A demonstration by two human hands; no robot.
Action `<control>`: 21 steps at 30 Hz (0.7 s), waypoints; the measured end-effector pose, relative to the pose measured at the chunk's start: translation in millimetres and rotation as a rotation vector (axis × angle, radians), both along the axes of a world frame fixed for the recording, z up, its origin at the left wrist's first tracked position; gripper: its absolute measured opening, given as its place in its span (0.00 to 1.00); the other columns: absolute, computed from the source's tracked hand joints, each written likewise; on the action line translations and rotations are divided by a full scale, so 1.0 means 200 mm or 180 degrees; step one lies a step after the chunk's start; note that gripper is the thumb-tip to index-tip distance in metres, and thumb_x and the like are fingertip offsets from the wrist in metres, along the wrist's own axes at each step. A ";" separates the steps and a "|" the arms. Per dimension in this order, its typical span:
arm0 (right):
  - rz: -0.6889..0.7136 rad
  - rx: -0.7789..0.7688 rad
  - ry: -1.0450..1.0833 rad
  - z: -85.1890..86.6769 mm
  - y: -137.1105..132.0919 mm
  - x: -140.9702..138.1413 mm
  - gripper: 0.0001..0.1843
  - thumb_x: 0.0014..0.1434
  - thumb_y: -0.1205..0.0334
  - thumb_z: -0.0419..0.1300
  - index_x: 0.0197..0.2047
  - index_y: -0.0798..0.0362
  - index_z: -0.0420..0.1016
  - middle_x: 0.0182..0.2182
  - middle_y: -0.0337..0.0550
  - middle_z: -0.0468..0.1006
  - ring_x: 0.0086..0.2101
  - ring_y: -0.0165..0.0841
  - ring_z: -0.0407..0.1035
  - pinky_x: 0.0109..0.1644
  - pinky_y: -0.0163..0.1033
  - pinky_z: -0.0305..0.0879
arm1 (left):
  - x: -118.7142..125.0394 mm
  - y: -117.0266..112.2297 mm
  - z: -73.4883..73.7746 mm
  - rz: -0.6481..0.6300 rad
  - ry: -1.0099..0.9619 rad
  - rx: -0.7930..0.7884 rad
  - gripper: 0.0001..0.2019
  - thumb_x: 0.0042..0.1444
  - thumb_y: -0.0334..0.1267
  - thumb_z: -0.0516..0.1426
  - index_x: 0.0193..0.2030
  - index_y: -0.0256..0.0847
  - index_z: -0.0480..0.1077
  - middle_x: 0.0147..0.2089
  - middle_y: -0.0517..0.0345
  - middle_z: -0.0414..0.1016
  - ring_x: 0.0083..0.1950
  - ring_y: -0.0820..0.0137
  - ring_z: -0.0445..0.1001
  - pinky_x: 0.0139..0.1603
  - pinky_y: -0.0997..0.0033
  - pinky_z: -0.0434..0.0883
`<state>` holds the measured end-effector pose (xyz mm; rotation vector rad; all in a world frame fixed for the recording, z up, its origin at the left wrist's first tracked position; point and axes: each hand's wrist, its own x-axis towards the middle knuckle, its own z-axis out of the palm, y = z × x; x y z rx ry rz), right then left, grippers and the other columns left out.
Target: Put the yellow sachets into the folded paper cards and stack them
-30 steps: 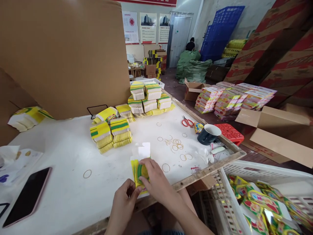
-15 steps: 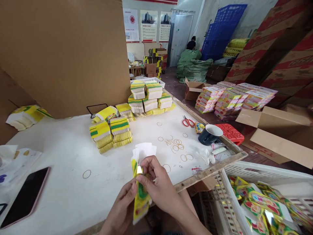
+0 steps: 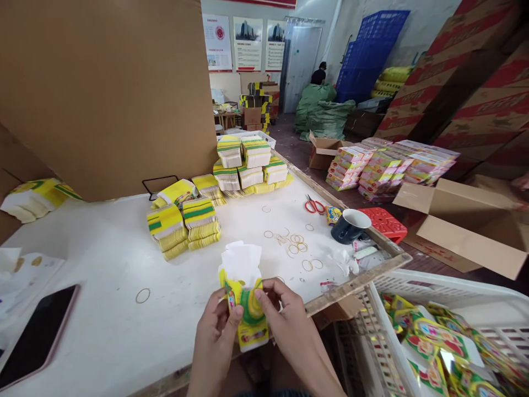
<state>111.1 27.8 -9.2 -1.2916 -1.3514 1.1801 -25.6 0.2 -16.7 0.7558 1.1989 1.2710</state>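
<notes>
- Left hand [image 3: 217,331] and right hand [image 3: 289,322] both pinched a small stack of yellow-green packets [image 3: 244,300], thumbs on its printed front, one hand per side.
- Stack was held upright above the near edge of the white worktop [image 3: 103,331], white card tops fanned upward.
- Loose rubber bands [image 3: 295,245] lay beyond it.
- Bundled packet piles [image 3: 184,226] stood further back left.
- Phone [image 3: 35,336] lay at far left; white crate [image 3: 413,286] at right.

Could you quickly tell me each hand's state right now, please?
Left hand: closed on the yellow packet stack.
Right hand: closed on the same stack.
</notes>
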 end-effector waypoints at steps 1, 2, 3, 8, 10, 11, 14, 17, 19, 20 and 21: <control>-0.0050 0.0033 -0.0024 0.00 0.00 0.00 0.12 0.60 0.53 0.56 0.37 0.54 0.70 0.27 0.40 0.72 0.28 0.32 0.64 0.33 0.35 0.62 | 0.00 -0.01 0.01 0.0053 0.0146 0.0108 0.25 0.51 0.44 0.65 0.53 0.42 0.62 0.41 0.52 0.82 0.44 0.60 0.80 0.41 0.68 0.76; -0.0060 0.0085 -0.0001 0.01 -0.01 0.01 0.12 0.60 0.54 0.56 0.39 0.54 0.69 0.29 0.40 0.72 0.28 0.32 0.64 0.33 0.35 0.62 | 0.01 -0.01 0.02 0.0085 0.0222 0.0188 0.28 0.51 0.44 0.64 0.56 0.43 0.59 0.41 0.53 0.82 0.44 0.60 0.80 0.41 0.68 0.75; -0.0025 0.0144 0.0063 0.01 -0.01 0.02 0.12 0.61 0.54 0.56 0.43 0.54 0.69 0.31 0.41 0.72 0.28 0.31 0.64 0.33 0.35 0.63 | 0.01 -0.02 0.03 0.0092 0.0248 0.0246 0.30 0.52 0.43 0.64 0.58 0.45 0.56 0.42 0.53 0.82 0.44 0.60 0.80 0.41 0.68 0.75; 0.0597 0.0308 0.0295 0.01 -0.01 0.07 0.19 0.63 0.56 0.57 0.56 0.48 0.66 0.42 0.42 0.72 0.29 0.28 0.63 0.33 0.33 0.63 | -0.02 -0.05 0.09 -0.0269 0.0032 0.0197 0.33 0.53 0.44 0.63 0.64 0.46 0.57 0.44 0.52 0.81 0.46 0.58 0.79 0.42 0.67 0.75; 0.0785 0.0309 0.0355 0.00 -0.01 0.10 0.14 0.63 0.55 0.57 0.50 0.48 0.70 0.39 0.40 0.72 0.30 0.28 0.63 0.34 0.33 0.62 | -0.04 -0.06 0.10 -0.0537 -0.0221 0.0086 0.29 0.52 0.43 0.64 0.60 0.45 0.61 0.43 0.52 0.81 0.44 0.58 0.80 0.40 0.65 0.75; 0.0861 0.0290 0.0396 0.00 -0.01 0.11 0.11 0.63 0.55 0.57 0.46 0.49 0.72 0.36 0.39 0.72 0.31 0.29 0.63 0.34 0.32 0.62 | -0.05 -0.06 0.10 -0.0671 -0.0357 0.0062 0.26 0.51 0.42 0.64 0.56 0.45 0.64 0.42 0.52 0.81 0.42 0.58 0.80 0.39 0.65 0.75; 0.0956 0.0244 0.0417 0.01 -0.01 0.13 0.12 0.65 0.53 0.55 0.35 0.52 0.70 0.27 0.36 0.68 0.29 0.28 0.62 0.32 0.32 0.60 | -0.06 -0.08 0.07 -0.0958 -0.0663 0.0126 0.18 0.50 0.38 0.65 0.46 0.45 0.66 0.39 0.55 0.81 0.38 0.61 0.81 0.36 0.69 0.73; 0.0811 0.0369 0.0305 0.01 -0.01 0.12 0.13 0.65 0.54 0.55 0.32 0.52 0.69 0.27 0.37 0.68 0.29 0.29 0.62 0.33 0.32 0.61 | -0.05 -0.09 0.07 -0.0977 -0.0773 0.0111 0.24 0.53 0.36 0.64 0.53 0.49 0.61 0.42 0.55 0.81 0.35 0.65 0.80 0.36 0.70 0.72; 0.0598 0.0441 0.0331 0.00 -0.01 0.11 0.08 0.64 0.56 0.57 0.41 0.51 0.71 0.31 0.38 0.70 0.31 0.30 0.64 0.35 0.33 0.63 | -0.04 -0.09 0.07 -0.0956 -0.0852 0.0057 0.34 0.54 0.36 0.64 0.63 0.54 0.51 0.46 0.53 0.80 0.38 0.64 0.81 0.38 0.67 0.73; 0.0491 0.0451 0.0354 0.00 -0.01 0.11 0.10 0.64 0.57 0.57 0.47 0.49 0.69 0.34 0.39 0.72 0.33 0.31 0.66 0.37 0.34 0.65 | -0.04 -0.09 0.08 -0.0981 -0.0878 0.0057 0.37 0.54 0.36 0.64 0.65 0.54 0.47 0.48 0.51 0.79 0.40 0.63 0.81 0.40 0.66 0.74; 0.0431 0.0469 0.0358 0.00 -0.01 0.11 0.14 0.64 0.57 0.57 0.52 0.48 0.67 0.36 0.40 0.73 0.34 0.32 0.67 0.39 0.35 0.66 | -0.04 -0.09 0.08 -0.1037 -0.0875 0.0082 0.37 0.54 0.37 0.64 0.66 0.52 0.48 0.50 0.49 0.78 0.42 0.61 0.81 0.41 0.65 0.74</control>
